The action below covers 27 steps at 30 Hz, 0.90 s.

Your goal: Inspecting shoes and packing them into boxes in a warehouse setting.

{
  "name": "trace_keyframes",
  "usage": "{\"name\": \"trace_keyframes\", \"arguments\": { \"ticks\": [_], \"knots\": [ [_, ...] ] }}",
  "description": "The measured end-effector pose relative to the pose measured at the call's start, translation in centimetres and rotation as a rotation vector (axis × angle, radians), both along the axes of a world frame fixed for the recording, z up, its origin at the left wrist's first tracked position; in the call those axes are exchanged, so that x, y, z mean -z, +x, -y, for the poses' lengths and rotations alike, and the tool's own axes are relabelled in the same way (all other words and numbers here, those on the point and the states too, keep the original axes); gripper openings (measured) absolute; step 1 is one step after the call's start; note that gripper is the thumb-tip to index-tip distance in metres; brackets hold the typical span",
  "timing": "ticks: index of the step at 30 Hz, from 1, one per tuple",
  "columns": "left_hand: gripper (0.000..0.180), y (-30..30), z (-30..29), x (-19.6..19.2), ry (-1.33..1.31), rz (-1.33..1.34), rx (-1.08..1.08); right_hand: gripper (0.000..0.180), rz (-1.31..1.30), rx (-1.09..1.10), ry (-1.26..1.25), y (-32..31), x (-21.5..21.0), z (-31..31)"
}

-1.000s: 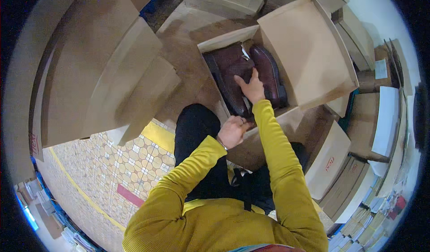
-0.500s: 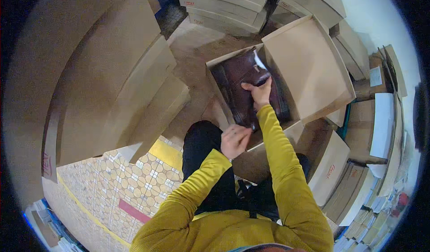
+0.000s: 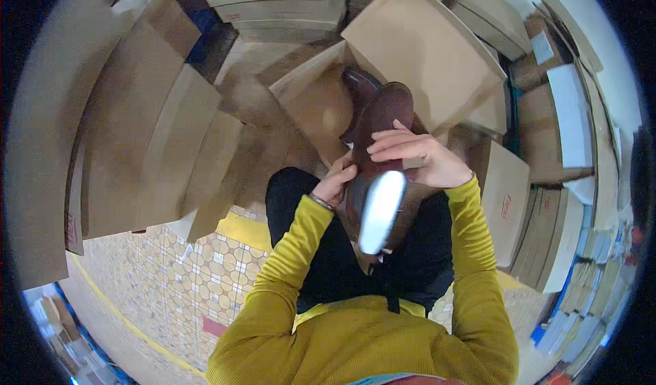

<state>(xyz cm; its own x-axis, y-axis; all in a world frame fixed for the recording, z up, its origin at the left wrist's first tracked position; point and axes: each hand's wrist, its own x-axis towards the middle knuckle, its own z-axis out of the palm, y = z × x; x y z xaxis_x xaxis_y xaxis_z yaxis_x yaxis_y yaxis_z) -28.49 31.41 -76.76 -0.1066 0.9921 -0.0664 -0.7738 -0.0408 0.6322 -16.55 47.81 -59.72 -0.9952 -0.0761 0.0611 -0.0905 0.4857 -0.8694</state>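
A pair of dark brown leather boots (image 3: 387, 108) is raised over the near side of an open cardboard shoebox (image 3: 301, 98), toes toward the box. A blurred white oblong (image 3: 383, 210) shows at the end nearest me; I cannot tell whether it is lining or an insert. My left hand (image 3: 335, 181) is closed on the left side of the boots, its fingertips partly hidden. Across the right side lies my right hand (image 3: 434, 159), its fingers curved over the leather and its thumb lower down. Both hands are above my knees.
The shoebox's wide lid (image 3: 430, 50) stands raised behind the boots. Stacked shoeboxes (image 3: 280, 5) fill the back, and large cartons (image 3: 130, 118) rise at left. More boxes (image 3: 509, 207) line the right side. Patterned floor tiles (image 3: 184, 269) show at lower left.
The boots have come up out of the shoebox toward me. My left hand has moved from the box's near edge onto them, and my right hand has shifted nearer. The view has shifted.
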Motion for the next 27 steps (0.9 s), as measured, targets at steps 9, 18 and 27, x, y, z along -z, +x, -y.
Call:
{"name": "trace_keyframes", "arguments": {
  "ticks": [9,18,27],
  "knots": [
    [0.041,9.3,-3.5,-3.2,-0.404,0.428,0.001,0.046,-0.217,0.492,-0.249,10.6,2.0,1.4],
    [0.034,9.7,-3.9,-1.3,-0.311,0.148,-0.257,0.027,-0.203,0.880,-0.151,12.6,2.1,5.5],
    [0.030,8.4,-5.2,1.8,-0.243,0.007,-0.373,0.011,-0.084,0.804,-0.724,11.6,1.9,5.7]
  ]
}}
